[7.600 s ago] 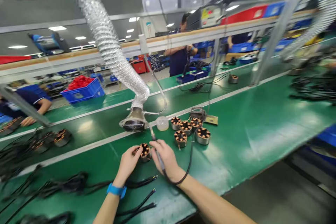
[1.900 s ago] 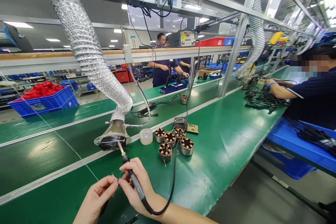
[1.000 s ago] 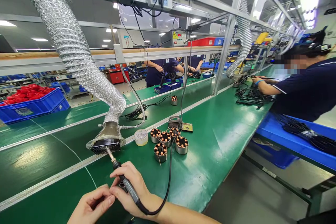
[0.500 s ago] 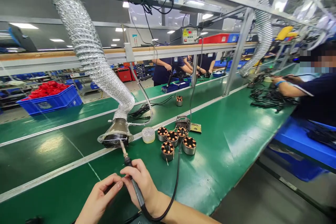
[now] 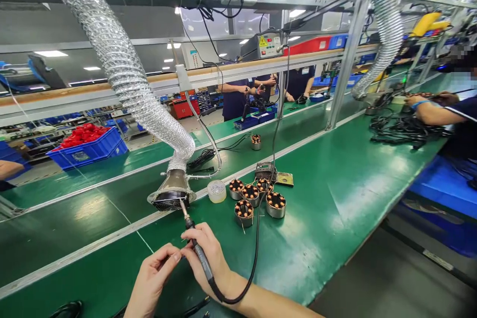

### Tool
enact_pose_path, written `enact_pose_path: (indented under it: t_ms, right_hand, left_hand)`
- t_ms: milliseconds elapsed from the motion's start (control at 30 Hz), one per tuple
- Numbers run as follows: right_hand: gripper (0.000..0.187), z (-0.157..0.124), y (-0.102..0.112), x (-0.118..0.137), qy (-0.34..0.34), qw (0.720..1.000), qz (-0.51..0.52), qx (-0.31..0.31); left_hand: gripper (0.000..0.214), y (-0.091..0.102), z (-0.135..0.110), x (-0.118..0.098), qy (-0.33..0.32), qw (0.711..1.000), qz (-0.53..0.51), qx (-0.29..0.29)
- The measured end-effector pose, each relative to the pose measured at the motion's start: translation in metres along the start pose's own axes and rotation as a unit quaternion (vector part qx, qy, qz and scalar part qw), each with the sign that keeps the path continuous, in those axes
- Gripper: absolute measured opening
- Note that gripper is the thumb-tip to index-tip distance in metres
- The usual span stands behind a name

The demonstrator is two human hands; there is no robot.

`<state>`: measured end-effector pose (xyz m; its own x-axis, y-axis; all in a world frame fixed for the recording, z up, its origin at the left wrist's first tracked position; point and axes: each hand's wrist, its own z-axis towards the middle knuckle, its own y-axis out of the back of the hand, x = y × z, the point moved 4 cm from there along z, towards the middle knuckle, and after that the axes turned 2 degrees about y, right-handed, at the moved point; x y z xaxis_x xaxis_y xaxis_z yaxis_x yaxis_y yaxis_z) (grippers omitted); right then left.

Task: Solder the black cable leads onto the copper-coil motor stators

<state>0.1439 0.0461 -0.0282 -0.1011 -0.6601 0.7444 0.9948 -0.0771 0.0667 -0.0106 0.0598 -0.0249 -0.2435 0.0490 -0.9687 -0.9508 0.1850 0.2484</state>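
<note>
My right hand (image 5: 210, 253) is closed around a soldering iron (image 5: 201, 256), its metal tip pointing up and away toward the fume hood (image 5: 173, 194). My left hand (image 5: 154, 273) is pinched, thumb against forefinger, with its fingertips meeting those of my right hand. Whatever lies between these fingertips is too small or hidden to make out. Beyond the hands, on the green bench, stands a group of motor stators (image 5: 244, 213) with copper windings. Beside them are a round, pale translucent tub (image 5: 216, 192) and an iron stand (image 5: 265, 171) with a small yellowish sponge tray (image 5: 285, 179).
A silver flexible duct (image 5: 130, 89) comes down to the hood. The iron's black cable (image 5: 257, 238) loops right of my hands. Another stator (image 5: 256, 142) and black cables (image 5: 203, 158) lie past the metal rail. A co-worker's arm (image 5: 436, 112) is at the far right.
The view has shifted, so bench items appear slightly farther right. Both hands keep nearly the same pose, fingertips together, the iron still in my right hand.
</note>
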Motion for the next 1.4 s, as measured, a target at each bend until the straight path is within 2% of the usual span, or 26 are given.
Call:
enact_pose_path:
  t_ms: [167,300,400,600,767,967,1233,1400]
  right_hand:
    - [0.027,0.009,0.01,0.006,0.001,1.0,-0.02,-0.022]
    - [0.023,0.018,0.024,0.004,-0.07,0.995,-0.001,-0.072]
    - [0.021,0.02,0.031,0.001,-0.083,0.991,0.01,-0.107]
    - [0.023,0.015,0.036,0.001,-0.035,0.992,0.046,-0.108]
    - [0.02,0.016,0.036,0.001,-0.014,0.992,0.023,-0.121]
    - [0.02,0.019,0.032,-0.007,-0.026,0.991,-0.049,-0.118]
    - [0.024,0.009,0.037,-0.017,-0.061,0.99,-0.016,-0.124]
    - [0.021,0.01,0.035,-0.013,-0.043,0.995,-0.008,-0.091]
  left_hand:
    - [0.034,0.002,-0.001,-0.007,-0.003,0.998,-0.018,-0.054]
    - [0.031,0.007,0.005,-0.003,0.007,0.994,-0.055,-0.096]
    - [0.03,0.01,0.011,0.005,0.027,0.989,-0.095,-0.111]
    - [0.03,0.005,0.017,0.007,0.041,0.983,-0.148,-0.106]
    - [0.03,0.001,0.028,0.007,0.033,0.98,-0.171,-0.1]
    - [0.032,0.0,0.034,0.012,0.044,0.977,-0.193,-0.078]
    - [0.029,-0.001,0.032,0.016,0.051,0.975,-0.209,-0.061]
    - [0.028,0.001,0.034,0.016,0.043,0.977,-0.198,-0.061]
